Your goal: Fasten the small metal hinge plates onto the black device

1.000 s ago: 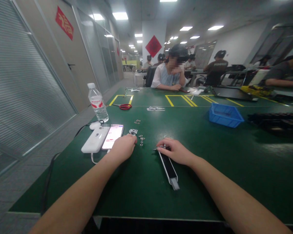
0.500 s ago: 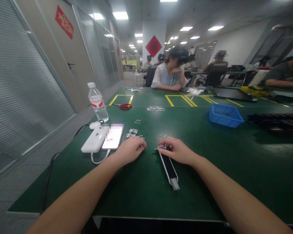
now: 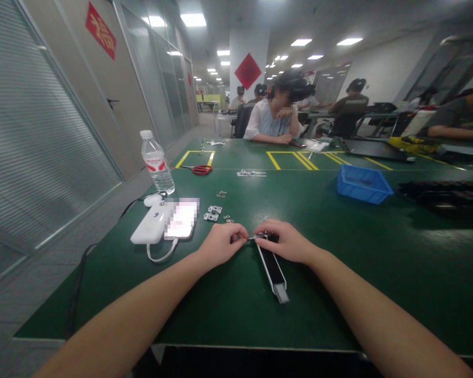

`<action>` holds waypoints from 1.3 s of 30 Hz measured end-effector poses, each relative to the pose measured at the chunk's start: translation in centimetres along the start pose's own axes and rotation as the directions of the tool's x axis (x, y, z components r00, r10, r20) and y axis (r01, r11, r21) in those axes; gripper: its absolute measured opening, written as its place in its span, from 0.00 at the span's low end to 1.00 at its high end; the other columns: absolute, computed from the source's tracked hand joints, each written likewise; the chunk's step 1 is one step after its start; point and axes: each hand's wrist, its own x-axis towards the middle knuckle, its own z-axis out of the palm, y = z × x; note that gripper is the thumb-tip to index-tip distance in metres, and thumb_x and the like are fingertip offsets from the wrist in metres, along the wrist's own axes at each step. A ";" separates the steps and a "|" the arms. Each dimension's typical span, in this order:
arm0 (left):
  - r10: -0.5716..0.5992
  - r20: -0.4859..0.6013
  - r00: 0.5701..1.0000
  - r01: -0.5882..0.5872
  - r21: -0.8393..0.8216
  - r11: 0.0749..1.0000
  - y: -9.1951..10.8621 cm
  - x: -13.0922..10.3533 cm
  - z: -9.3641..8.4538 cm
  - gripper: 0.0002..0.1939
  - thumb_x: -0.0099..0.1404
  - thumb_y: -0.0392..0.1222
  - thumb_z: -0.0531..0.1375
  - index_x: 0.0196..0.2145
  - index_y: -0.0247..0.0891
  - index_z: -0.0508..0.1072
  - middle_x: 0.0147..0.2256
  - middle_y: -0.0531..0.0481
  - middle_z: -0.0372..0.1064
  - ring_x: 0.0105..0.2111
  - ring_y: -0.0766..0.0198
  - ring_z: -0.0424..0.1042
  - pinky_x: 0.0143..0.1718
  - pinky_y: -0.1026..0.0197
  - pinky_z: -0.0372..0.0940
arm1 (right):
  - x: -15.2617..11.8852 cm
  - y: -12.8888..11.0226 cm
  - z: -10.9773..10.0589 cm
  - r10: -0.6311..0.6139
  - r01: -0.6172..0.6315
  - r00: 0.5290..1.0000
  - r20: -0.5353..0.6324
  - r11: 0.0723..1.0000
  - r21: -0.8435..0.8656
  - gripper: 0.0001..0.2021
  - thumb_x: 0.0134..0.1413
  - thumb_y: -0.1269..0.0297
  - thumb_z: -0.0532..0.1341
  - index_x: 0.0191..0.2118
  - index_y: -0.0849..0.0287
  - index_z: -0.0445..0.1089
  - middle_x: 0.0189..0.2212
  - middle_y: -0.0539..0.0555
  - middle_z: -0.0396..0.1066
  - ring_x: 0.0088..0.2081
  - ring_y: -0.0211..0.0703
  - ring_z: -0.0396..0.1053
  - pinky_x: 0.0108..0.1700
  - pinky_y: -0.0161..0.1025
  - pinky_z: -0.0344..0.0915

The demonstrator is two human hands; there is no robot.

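Note:
A long, narrow bar (image 3: 273, 268), black on top with white edges and a pale grey tab at its near end, lies on the green table (image 3: 323, 310). My right hand (image 3: 286, 241) is closed around its far end. From that end a thin metal pin (image 3: 251, 238) sticks out to the left. My left hand (image 3: 224, 244) pinches right at the pin's tip; whatever is between the fingertips is too small to make out. Just beyond my left hand lie several small metal rings (image 3: 228, 219) and some metal brackets (image 3: 213, 213).
More rings (image 3: 221, 194) lie farther back. To the left are a phone (image 3: 183, 220), a white power bank (image 3: 152, 226) with a cable, and a water bottle (image 3: 157, 163). Red-handled scissors (image 3: 202, 169) and a blue bin (image 3: 363, 184) stand farther off. A person sits across the table.
My left hand has moved right, from beside the rings to the pin, and its fingertips have closed there. My right hand and the bar have stayed in place.

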 end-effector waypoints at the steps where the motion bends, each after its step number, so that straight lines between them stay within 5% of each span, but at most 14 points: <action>1: 0.002 -0.006 1.000 -0.002 0.001 1.000 -0.1 0.0 0.1 0.06 0.58 0.30 0.58 0.32 0.38 0.73 0.28 0.55 0.70 0.27 0.68 0.67 0.32 0.66 0.61 | 0.0 0.0 0.0 -0.002 0.002 1.000 -0.002 1.000 0.000 0.09 0.56 0.61 0.59 0.39 0.59 0.73 0.33 0.55 0.71 0.36 0.41 0.68 0.41 0.40 0.64; 11: 0.077 -0.088 0.993 -0.074 0.043 0.996 -0.4 0.0 0.7 0.09 0.59 0.32 0.60 0.38 0.38 0.71 0.32 0.54 0.68 0.29 0.67 0.66 0.35 0.63 0.60 | 0.0 -0.2 0.0 0.017 -0.017 1.000 0.010 1.000 0.017 0.09 0.56 0.62 0.59 0.39 0.60 0.73 0.33 0.55 0.71 0.36 0.41 0.68 0.41 0.40 0.64; 30: 0.118 -0.040 0.992 -0.114 0.081 0.990 -0.3 -0.1 0.7 0.03 0.60 0.34 0.60 0.34 0.38 0.72 0.31 0.54 0.70 0.29 0.68 0.68 0.36 0.63 0.60 | 0.0 -0.3 0.4 0.018 -0.018 1.000 -0.001 1.000 0.017 0.10 0.57 0.62 0.58 0.42 0.58 0.73 0.34 0.55 0.71 0.36 0.41 0.68 0.40 0.39 0.64; 39: 0.128 -0.043 0.991 -0.123 0.109 0.986 -0.1 -0.1 0.7 0.02 0.61 0.35 0.60 0.34 0.38 0.72 0.30 0.54 0.70 0.30 0.67 0.68 0.36 0.63 0.59 | -0.1 -0.1 -0.1 0.057 -0.058 0.998 -0.013 0.992 -0.112 0.12 0.58 0.61 0.57 0.44 0.60 0.71 0.35 0.57 0.70 0.39 0.43 0.66 0.43 0.42 0.63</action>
